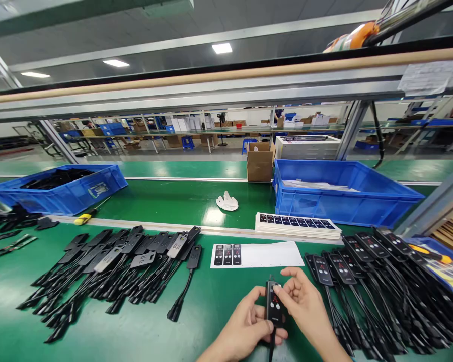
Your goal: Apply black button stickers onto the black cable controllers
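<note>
Low in the view, right of the middle, I hold a small black wired controller (pixel 274 305) upright, its cable hanging down. My left hand (pixel 245 322) is closed around its lower part, thumb on the bottom of the face. The thumb of my right hand (pixel 304 304) presses on the upper part of the face, with the other fingers curled beside it. A dark label with red marks and white button shapes covers the face; the thumb hides part of it. Just beyond lies a white label sheet (pixel 270 254) with three dark labels at its left end.
Left is a pile of black controllers (pixel 130 246) with plain faces; right is a pile of labelled ones (pixel 345 269). A label stack (pixel 298 230), white glove (pixel 227 201), blue bins (pixel 335 201), cardboard box (pixel 259 166) and yellow-handled tool (pixel 83 217) stand behind. A metal beam crosses above.
</note>
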